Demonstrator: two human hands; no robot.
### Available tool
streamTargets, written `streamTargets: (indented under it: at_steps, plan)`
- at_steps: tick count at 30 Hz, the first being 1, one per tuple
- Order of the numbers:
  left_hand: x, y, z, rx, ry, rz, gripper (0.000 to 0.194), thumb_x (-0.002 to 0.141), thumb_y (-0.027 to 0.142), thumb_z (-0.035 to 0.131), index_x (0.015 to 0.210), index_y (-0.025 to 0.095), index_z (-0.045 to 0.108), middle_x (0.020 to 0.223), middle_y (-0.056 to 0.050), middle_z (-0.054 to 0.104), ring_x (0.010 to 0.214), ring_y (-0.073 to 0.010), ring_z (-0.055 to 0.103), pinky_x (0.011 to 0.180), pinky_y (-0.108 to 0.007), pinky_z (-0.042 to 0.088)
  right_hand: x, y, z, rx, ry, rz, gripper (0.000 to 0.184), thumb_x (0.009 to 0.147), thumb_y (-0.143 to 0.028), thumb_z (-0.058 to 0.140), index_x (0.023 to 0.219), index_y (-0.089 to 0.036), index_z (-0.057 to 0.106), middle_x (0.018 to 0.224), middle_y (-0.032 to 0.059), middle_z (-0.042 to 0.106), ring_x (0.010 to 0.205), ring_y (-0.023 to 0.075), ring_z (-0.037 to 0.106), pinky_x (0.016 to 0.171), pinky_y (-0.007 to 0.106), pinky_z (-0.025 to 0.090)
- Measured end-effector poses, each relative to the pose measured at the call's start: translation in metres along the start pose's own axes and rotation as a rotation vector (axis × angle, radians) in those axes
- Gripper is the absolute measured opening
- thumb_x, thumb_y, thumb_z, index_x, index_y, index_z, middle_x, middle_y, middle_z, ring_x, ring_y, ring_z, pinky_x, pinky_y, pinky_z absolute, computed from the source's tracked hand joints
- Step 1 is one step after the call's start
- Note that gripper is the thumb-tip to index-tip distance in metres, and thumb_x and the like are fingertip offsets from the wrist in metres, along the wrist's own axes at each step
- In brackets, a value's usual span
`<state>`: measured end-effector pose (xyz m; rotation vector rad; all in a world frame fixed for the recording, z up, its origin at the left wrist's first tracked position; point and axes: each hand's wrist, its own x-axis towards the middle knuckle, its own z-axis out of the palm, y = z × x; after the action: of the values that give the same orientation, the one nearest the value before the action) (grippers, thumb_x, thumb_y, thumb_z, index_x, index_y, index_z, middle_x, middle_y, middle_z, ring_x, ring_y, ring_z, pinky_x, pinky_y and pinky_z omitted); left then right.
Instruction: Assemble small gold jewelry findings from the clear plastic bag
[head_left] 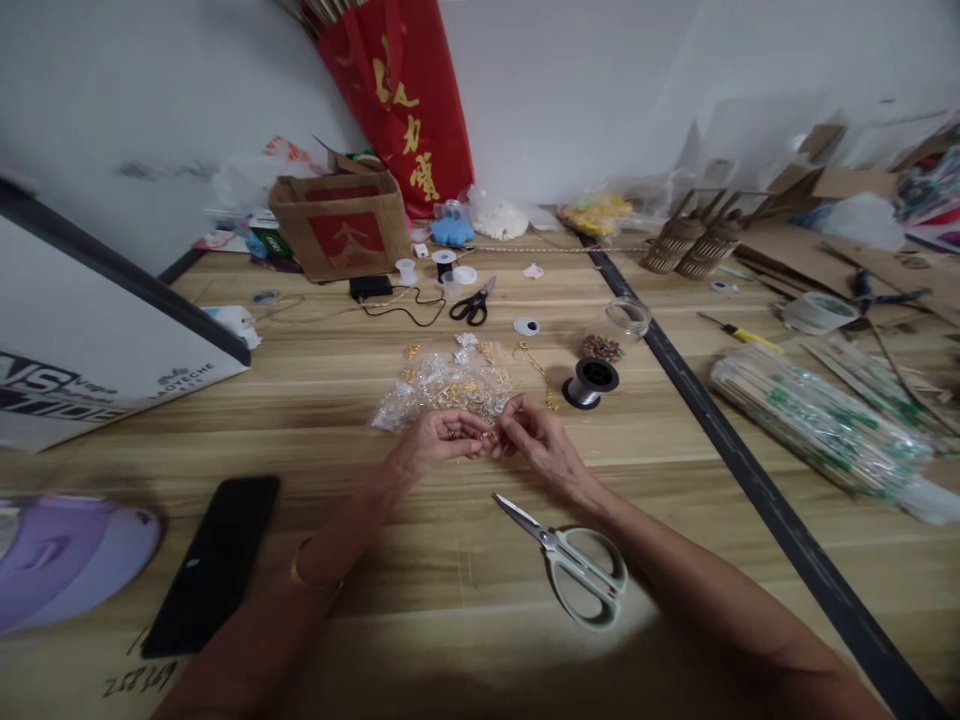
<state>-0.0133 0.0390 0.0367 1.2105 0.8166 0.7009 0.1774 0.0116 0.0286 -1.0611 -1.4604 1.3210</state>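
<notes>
My left hand and my right hand meet over the table, fingertips pinched together around a small gold-coloured piece. Its exact kind is too small to make out. Just beyond the fingers lies a clear plastic bag with many gold and silver trinkets on and around it. A gold chain stretches out past my right hand, near a black spool of wire. Below the hands rest scissors with pale handles, their blades partly open.
Black scissors, a jar of beads and a cardboard box stand farther back. A phone and a purple cap lie at left. Wrapped sticks and a yellow-handled tool lie at right, beyond a dark strip.
</notes>
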Motion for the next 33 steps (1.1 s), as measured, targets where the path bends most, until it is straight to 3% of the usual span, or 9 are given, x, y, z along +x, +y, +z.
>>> streamTargets:
  at_steps: [13, 27, 33]
  plan:
    - [0.001, -0.0027, 0.0009, -0.003, 0.113, 0.012, 0.03, 0.06, 0.03, 0.082, 0.079, 0.012, 0.067, 0.07, -0.004, 0.073, 0.063, -0.0141, 0.066, 0.069, -0.03, 0.055, -0.0019, -0.0064, 0.0015, 0.04, -0.002, -0.006, 0.028, 0.09, -0.047, 0.053, 0.086, -0.02, 0.048, 0.07, -0.0004, 0.064, 0.06, 0.0127, 0.065, 0.058, 0.024, 0.051]
    - [0.0019, -0.0064, 0.0, 0.038, 0.149, 0.085, 0.022, 0.069, 0.033, 0.075, 0.075, 0.013, 0.068, 0.065, -0.001, 0.068, 0.059, -0.0107, 0.061, 0.061, -0.023, 0.051, -0.0032, -0.0073, 0.0014, -0.04, 0.007, -0.059, 0.023, 0.092, -0.042, 0.051, 0.087, -0.019, 0.051, 0.071, 0.0003, 0.064, 0.062, 0.0134, 0.065, 0.057, 0.024, 0.049]
    - [0.0009, -0.0011, 0.0015, 0.064, 0.133, 0.059, 0.029, 0.067, 0.038, 0.076, 0.074, 0.012, 0.066, 0.065, -0.001, 0.067, 0.059, -0.0109, 0.059, 0.061, -0.023, 0.05, -0.004, -0.0066, 0.0024, -0.056, 0.02, -0.058, 0.024, 0.091, -0.043, 0.051, 0.09, -0.019, 0.052, 0.09, 0.0041, 0.064, 0.062, 0.0116, 0.065, 0.053, 0.022, 0.048]
